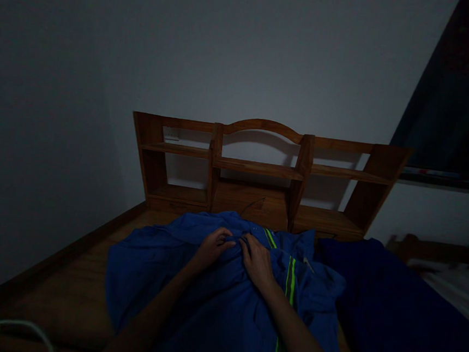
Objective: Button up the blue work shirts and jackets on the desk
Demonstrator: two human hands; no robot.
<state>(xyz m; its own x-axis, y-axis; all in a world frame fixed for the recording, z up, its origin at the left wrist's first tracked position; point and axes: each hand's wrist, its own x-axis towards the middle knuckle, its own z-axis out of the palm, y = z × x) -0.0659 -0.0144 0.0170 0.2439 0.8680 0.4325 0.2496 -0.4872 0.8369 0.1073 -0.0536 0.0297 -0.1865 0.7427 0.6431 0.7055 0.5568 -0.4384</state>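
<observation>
A blue garment (223, 306) with bright green stripes lies crumpled on a wooden surface (72, 293) in front of me. Both hands rest on its upper middle, close together. My left hand (213, 247) has its fingers curled and pinching a fold of the blue cloth. My right hand (257, 259) lies on the cloth just beside it, fingers bent and gripping the same bunched fabric. The green stripes (290, 279) run down the garment right of my right hand.
A wooden shelf unit (259, 170) stands against the pale wall behind the garment. A darker blue cloth (390, 315) lies to the right. A white cable (20, 326) with a yellow tag curls at the lower left. The room is dim.
</observation>
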